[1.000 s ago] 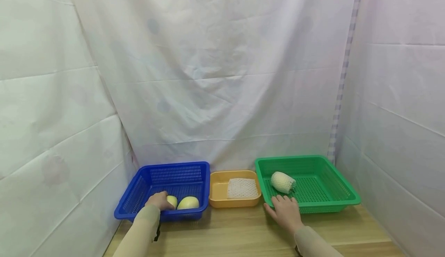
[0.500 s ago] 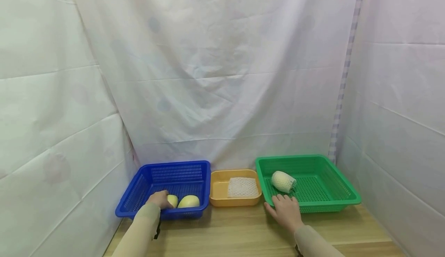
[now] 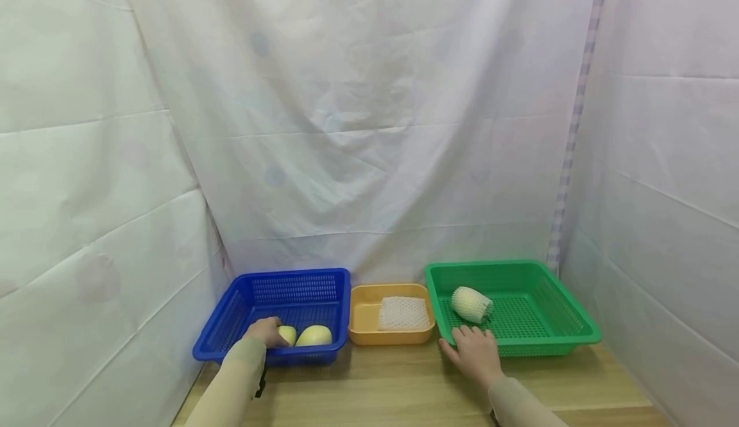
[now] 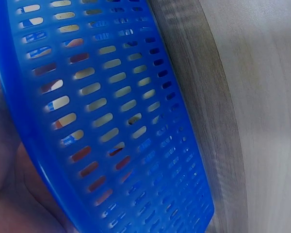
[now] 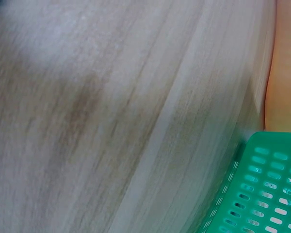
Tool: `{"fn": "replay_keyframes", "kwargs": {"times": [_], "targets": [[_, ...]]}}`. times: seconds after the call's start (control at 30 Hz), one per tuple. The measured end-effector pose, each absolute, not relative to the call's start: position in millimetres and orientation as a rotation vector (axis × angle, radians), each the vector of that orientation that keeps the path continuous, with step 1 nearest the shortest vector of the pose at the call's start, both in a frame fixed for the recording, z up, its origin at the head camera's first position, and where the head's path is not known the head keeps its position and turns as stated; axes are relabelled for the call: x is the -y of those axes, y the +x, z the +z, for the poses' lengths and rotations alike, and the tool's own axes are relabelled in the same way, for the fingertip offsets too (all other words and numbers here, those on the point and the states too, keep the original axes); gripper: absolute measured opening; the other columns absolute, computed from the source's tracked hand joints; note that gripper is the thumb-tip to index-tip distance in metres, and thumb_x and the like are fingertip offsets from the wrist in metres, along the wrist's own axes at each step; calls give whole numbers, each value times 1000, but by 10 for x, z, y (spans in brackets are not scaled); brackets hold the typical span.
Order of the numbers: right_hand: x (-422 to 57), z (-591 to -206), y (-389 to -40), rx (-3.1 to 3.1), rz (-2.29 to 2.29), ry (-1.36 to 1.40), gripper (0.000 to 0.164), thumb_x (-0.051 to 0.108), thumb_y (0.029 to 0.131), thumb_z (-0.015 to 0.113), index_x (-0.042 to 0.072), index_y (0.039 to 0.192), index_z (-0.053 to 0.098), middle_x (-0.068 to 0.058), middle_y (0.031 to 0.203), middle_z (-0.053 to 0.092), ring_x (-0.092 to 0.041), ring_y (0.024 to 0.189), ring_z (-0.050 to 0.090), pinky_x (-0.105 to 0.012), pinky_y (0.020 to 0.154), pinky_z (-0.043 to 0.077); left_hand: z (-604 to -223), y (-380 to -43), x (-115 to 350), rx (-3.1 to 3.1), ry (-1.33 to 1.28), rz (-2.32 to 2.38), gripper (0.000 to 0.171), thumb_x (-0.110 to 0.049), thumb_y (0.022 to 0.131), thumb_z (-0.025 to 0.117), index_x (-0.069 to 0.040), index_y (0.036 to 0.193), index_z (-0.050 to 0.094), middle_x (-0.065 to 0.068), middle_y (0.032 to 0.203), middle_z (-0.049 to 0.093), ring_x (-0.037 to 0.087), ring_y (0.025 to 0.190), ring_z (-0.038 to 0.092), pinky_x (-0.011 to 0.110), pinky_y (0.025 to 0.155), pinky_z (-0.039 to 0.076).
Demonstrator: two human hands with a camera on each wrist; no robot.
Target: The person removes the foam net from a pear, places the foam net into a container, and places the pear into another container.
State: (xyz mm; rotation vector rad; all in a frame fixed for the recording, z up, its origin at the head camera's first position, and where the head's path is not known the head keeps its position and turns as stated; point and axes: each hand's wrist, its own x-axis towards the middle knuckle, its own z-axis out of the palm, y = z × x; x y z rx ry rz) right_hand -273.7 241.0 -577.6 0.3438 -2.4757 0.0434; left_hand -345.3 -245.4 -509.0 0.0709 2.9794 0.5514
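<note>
Hands apart, flanking small yellow plastic tray (image 3: pixel 364 318). Left hand (image 3: pixel 265 333) grips smooth pale-yellow round fruit (image 3: pixel 287 333) inside blue slotted plastic basket (image 3: pixel 300 291), left of tray; second pale-yellow fruit (image 3: pixel 314 335) beside it. Right hand (image 3: pixel 476 353) rests, fingers relaxed, on rim of green plastic basket (image 3: pixel 522 324), right of tray.

Long pale cream fabric left sleeve (image 3: pixel 231 379), small black strap (image 3: pixel 262 385) showing beneath it, plain beige fabric right sleeve (image 3: pixel 522 403), dark strap edge (image 3: pixel 493 417) beneath it
</note>
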Motion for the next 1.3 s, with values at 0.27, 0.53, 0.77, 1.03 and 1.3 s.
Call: {"fn": "replay_keyframes", "kwargs": {"times": [0.27,0.53,0.77,1.03,1.3], "targets": [[-2435,-5768,-2758,2448,37,349,35,49,86,65,15,78,60,2,70,55,-17,56,45,-31,49,30,-5013,-3447,2428,-2970,73,543,56,-24,72,84,5,116,63,18,103,66,32,89,60,51,79,50],[-2412,-5796,-2705,2441,38,343,35,49,85,65,16,79,60,3,71,56,-16,57,46,-31,50,30,-5075,-3438,2470,-2978,84,547,60,-29,69,86,4,114,63,18,104,66,35,91,61,52,80,50],[-2421,-5807,-2735,2454,49,338,36,48,85,67,13,84,64,0,74,59,-19,60,49,-33,52,33,-5034,-3414,2483,-2991,71,559,59,-28,69,86,4,114,64,16,101,66,31,87,60,50,78,50],[-2428,-5805,-2759,2465,49,329,36,48,85,68,12,84,65,-1,76,61,-21,62,52,-34,52,35,-5017,-3411,2510,-2999,49,554,59,-28,71,84,4,116,62,17,101,65,31,86,59,51,78,49],[-2405,-5808,-2730,2461,40,334,36,50,86,65,14,82,63,1,74,59,-19,61,50,-33,52,33,-5058,-3379,2542,-3001,36,564,62,-28,71,85,5,118,61,17,100,65,30,83,58,50,75,50]]}}
